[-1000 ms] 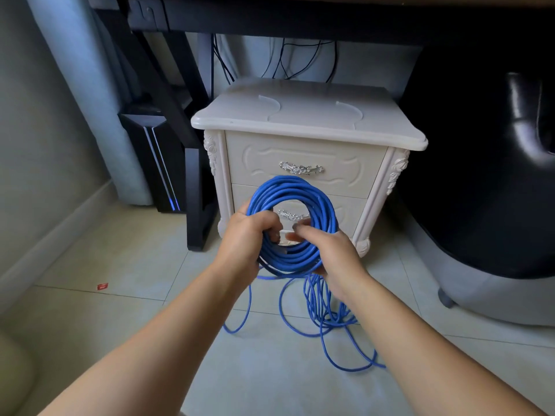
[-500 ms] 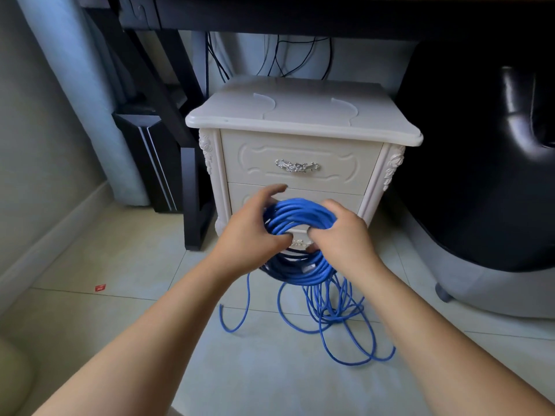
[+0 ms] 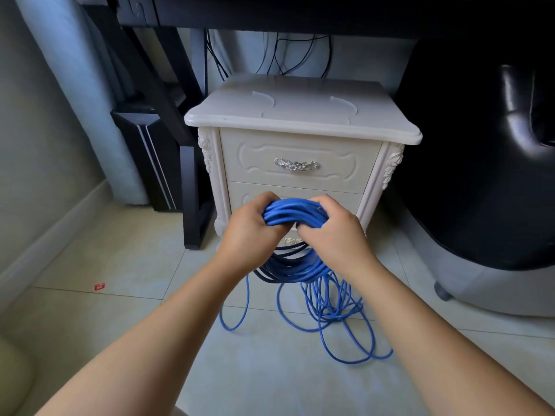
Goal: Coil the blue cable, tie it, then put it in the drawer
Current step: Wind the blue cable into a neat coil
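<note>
Our fingers curl fully round the coiled cable (image 3: 292, 214): the left hand (image 3: 249, 229) grips the bundle at 9 o'clock, and the right hand (image 3: 335, 235) grips it at 3 o'clock. The coil hangs below both fists. Uncoiled loops trail on the floor (image 3: 120, 265) at 6 o'clock. At 12 o'clock stands the cabinet (image 3: 300, 115), its upper drawer (image 3: 300, 151) closed.
</note>
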### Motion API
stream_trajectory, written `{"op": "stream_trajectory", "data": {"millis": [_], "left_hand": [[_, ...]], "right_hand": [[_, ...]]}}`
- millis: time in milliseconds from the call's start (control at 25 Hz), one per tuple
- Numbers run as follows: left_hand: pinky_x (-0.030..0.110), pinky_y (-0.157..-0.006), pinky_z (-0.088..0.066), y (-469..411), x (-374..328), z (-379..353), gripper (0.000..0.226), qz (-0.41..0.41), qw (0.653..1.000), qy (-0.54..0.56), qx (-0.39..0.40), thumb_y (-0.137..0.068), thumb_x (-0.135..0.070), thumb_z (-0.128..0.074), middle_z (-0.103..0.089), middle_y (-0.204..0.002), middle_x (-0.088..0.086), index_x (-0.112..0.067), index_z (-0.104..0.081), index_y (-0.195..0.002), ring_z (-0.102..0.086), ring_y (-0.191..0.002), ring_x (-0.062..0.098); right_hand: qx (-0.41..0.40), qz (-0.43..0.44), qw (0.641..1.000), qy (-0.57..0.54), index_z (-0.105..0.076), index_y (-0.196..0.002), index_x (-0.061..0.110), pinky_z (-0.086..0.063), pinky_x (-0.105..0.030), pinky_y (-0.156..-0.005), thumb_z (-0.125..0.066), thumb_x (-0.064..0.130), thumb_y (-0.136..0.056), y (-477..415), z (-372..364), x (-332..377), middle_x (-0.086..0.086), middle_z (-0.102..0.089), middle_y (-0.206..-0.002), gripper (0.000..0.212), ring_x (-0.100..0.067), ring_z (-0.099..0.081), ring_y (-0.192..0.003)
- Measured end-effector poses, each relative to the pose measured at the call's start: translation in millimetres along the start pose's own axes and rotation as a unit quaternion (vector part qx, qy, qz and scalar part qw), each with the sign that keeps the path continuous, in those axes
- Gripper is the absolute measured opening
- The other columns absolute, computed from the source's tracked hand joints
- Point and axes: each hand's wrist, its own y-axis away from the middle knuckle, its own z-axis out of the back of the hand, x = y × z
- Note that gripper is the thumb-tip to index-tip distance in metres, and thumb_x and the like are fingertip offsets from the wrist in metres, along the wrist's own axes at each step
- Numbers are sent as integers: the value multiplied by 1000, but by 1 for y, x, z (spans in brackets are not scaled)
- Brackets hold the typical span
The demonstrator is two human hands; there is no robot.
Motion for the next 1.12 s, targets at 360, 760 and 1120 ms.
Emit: {"op": "stream_trajectory", "data": {"millis": [360,760,1120], "left_hand": [[26,-52,-43,4,-9,-6,7,203,916,328,-107,-91,-15,-65,-45,-57,-3,-19,-61,-87,-49,-48,14],[37,-85,-53,4,-3,-1,18,230,922,313,-3,-83,-16,-74,-68,-82,4,-14,-66,-99,-64,-83,19],[30,-82,-50,5,-2,3,58,-85,983,-144,71,-76,-10,-62,-65,-102,-8,-33,-54,-129,-61,-94,14]], "right_hand": [[46,-156,883,-440,-61,-108,15,-54,-53,-84,-68,9,-87,8,-19,-3,-13,-73,-98,23,-25,-75,-85],[33,-163,897,-409,-50,-78,12,-46,-31,-57,-53,-14,-77,-2,-3,-7,-4,-45,-56,26,-21,-53,-54],[93,17,993,76,-55,-91,23,-40,-30,-57,-62,11,-77,6,-1,7,0,-62,-78,20,-22,-55,-70]]}}
